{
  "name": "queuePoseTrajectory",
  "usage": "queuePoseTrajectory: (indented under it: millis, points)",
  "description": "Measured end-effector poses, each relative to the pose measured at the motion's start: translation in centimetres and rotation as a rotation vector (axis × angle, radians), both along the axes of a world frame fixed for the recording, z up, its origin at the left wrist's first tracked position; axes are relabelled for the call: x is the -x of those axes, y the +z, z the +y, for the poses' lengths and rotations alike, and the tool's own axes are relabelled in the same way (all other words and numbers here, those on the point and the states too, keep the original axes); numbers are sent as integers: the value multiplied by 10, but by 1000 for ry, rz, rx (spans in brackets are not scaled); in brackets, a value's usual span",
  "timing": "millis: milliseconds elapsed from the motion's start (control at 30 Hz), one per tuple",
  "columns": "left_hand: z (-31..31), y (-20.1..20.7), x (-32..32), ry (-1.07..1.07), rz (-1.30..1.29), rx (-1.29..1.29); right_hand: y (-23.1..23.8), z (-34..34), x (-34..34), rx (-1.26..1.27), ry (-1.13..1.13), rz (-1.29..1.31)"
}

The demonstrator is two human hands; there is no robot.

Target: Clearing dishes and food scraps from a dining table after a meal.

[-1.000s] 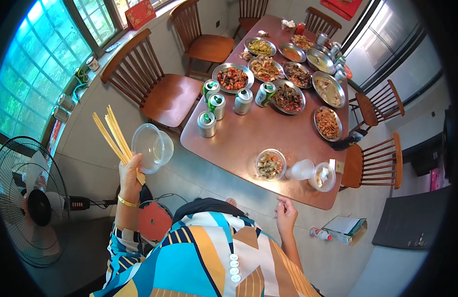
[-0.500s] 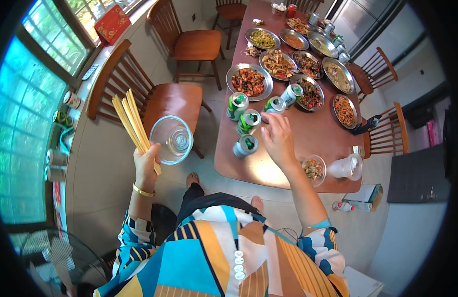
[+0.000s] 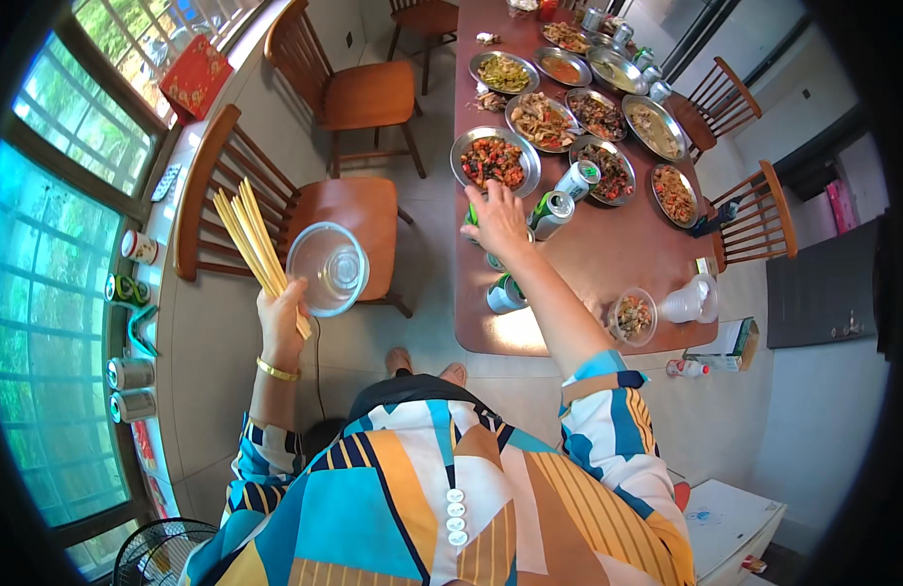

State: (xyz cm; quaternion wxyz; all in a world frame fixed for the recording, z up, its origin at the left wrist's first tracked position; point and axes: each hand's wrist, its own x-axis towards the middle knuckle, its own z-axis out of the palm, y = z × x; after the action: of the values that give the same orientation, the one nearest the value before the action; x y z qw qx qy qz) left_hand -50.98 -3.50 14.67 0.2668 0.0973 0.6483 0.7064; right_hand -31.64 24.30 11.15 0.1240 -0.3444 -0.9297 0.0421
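Observation:
My left hand is closed around a bundle of wooden chopsticks and the edge of a clear plastic bowl, both held beside the table near a chair. My right hand reaches over the table with its fingers spread, partly covering a green can; whether it touches the can is hard to see. Close by stand another green and silver can, a can by the dishes and a can near the left edge. One more can is mostly hidden under my right wrist.
Several metal plates of food, including a red stir-fry, fill the far part of the table. A clear tub of scraps and stacked plastic cups stand at the near right. Wooden chairs flank the table.
My right hand has moved left and away from me, from the middle cans to the far left one, and its fingers have spread. My left hand still holds the chopsticks and bowl.

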Motion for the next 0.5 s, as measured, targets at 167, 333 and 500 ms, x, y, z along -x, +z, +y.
queuePoseTrajectory:
  millis: [167,333,500]
  points:
    - [-3,4,0,-24,3,-13,-5,10,-9,51,13,-113]
    - [19,-8,19,-73,-10,32,1,14,-27,60,-18,-97]
    - [90,-23,54,-215,-4,145,-2,16,-45,14,-108,-21]
